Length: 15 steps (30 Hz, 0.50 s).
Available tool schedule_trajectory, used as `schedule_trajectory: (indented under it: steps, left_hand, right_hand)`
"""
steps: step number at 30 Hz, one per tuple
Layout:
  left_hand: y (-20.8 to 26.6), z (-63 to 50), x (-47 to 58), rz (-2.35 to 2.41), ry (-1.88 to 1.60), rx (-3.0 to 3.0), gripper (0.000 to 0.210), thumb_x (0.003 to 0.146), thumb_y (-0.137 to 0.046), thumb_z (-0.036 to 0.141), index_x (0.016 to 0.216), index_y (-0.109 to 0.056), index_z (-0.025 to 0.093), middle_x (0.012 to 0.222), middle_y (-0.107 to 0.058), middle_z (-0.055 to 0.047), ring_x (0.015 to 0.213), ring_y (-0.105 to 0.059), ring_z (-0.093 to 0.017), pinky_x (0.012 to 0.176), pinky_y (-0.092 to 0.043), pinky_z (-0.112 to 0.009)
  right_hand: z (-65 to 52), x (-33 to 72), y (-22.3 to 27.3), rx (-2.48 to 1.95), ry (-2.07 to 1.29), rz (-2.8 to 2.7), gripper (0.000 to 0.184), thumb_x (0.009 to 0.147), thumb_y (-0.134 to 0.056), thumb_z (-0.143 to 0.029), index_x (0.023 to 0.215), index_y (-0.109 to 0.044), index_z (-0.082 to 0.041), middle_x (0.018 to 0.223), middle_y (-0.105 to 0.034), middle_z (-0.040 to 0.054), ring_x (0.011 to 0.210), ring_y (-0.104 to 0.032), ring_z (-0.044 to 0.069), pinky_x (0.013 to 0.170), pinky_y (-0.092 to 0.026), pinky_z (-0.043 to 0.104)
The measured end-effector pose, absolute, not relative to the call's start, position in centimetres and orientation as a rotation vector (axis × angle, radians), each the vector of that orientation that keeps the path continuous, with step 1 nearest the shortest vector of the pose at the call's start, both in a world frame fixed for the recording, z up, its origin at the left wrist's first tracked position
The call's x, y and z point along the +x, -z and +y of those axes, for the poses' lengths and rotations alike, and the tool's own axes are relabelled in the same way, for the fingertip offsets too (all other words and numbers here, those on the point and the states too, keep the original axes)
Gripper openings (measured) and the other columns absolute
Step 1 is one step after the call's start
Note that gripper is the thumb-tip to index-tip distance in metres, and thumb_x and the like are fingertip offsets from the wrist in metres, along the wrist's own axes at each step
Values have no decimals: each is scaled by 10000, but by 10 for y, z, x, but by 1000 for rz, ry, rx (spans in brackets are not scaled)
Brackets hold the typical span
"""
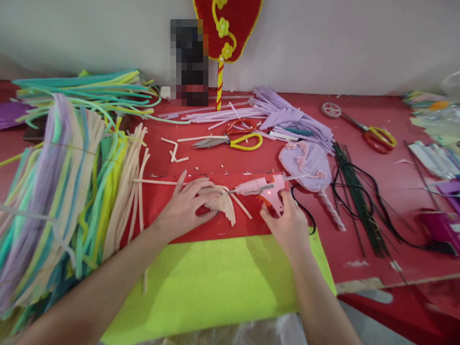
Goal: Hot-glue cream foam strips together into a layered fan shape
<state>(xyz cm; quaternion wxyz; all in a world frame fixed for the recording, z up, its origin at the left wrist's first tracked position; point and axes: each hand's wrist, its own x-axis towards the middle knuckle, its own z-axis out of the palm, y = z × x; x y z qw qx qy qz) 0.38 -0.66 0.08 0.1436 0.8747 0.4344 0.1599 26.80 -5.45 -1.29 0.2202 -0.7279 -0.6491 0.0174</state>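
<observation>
My right hand [287, 220] is wrapped round the handle of a pink hot glue gun [266, 189], a small light glowing on its side. The gun's nozzle points left and meets the edge of a fan-shaped piece of cream pipe cleaners [224, 207]. With fingers bent round its left side, my left hand [192, 203] holds that piece against the red table; part of it is hidden under the fingers. One long cream pipe cleaner [158, 181] sticks out to the left. A clear glue stick [298, 177] protrudes from the gun's back.
Scissors [230, 140] lie behind my hands, others [377, 136] at right. Bundled pipe cleaners [72, 158] fill the left; lilac ones [287, 115] lie behind. A lilac fan [309, 165], dark stems [359, 201] and a black cord [377, 191] are on the right. Green felt [223, 282] covers the front.
</observation>
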Motion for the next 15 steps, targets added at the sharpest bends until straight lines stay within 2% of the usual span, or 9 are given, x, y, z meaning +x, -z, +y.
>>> schedule_trajectory:
  steps: [5,15]
  left_hand:
    - [-2,-7,5,1268,-473,2516,318,856,-594,337,1173,-601,309,1280,-557,-24,1231,-513,-206,1179,88,-538]
    - [-2,-6,5,1277,-489,2517,308,852,-591,346,1155,-617,293,1268,-565,-31,1210,-531,-215,1183,75,-536]
  right_hand:
    - [-57,272,12,-1982,-59,-1801,390,800,-533,-416,1105,-538,-173,977,-693,126,792,-664,256,651,-506,346]
    - [-58,273,10,-2012,-84,-1788,387,801,-527,-419,1105,-543,-181,970,-697,121,766,-663,248,615,-488,329]
